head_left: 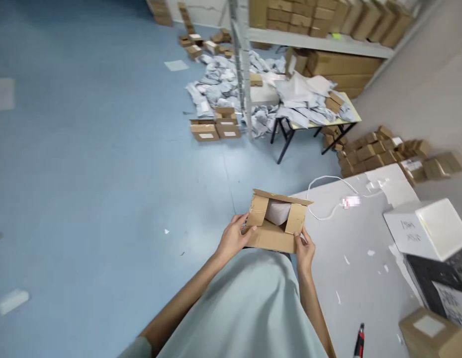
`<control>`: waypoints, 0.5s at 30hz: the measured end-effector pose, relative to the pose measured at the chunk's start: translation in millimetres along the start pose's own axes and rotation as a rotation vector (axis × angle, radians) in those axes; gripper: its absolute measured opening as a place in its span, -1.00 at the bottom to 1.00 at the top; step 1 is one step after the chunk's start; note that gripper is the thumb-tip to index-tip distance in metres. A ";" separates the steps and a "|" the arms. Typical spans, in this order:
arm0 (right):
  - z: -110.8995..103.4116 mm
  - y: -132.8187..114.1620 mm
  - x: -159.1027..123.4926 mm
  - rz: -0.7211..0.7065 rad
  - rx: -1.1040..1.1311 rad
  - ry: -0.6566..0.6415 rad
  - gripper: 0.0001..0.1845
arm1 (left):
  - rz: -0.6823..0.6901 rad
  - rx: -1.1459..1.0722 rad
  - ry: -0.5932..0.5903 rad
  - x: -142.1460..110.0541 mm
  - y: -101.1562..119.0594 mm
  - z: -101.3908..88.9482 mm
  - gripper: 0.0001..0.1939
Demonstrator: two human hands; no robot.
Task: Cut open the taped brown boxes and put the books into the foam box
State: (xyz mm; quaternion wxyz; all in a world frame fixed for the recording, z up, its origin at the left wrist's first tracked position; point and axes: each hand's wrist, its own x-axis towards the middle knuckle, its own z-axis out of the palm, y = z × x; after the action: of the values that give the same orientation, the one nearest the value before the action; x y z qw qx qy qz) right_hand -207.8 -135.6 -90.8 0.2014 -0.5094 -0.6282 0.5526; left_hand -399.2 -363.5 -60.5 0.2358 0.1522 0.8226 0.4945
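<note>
A small brown cardboard box (273, 237) is held in front of my body, with its flaps partly open. Inside it shows a whitish wrapped item (278, 212), whose kind I cannot make out. My left hand (233, 234) grips the box's left side, thumb over the lower flap. On the opposite side, my right hand (304, 248) pinches the lower right corner. Both hands sit just left of the white table (350, 268).
On the table are a white cable (322, 217), a white box (426, 228), a brown box (434, 330) and a red-black cutter (359, 340). Beyond stand a parcel-laden small table (352, 107), shelving (320, 42), floor boxes (216, 130) and a heap of grey mailers (219, 74).
</note>
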 end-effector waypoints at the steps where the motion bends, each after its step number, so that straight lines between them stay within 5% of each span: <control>1: 22.0 -9.6 4.6 -0.008 -0.013 -0.023 0.00 | -0.006 -0.003 0.026 8.8 -5.9 -17.9 -0.39; 9: 189.9 -77.3 61.5 -0.174 -0.146 -0.215 -0.16 | -0.136 -0.160 0.241 84.8 -61.2 -117.2 -0.40; 15: 360.6 -133.2 120.7 -0.145 -0.189 -0.410 -0.24 | -0.273 -0.246 0.389 178.2 -101.8 -212.6 -0.36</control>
State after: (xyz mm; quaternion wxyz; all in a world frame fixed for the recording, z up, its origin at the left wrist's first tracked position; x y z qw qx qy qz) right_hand -605.9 -190.6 -119.5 0.0600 -0.3569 -0.7399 0.5671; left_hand -665.5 -482.3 -107.9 0.1546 -0.0876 0.7991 0.5744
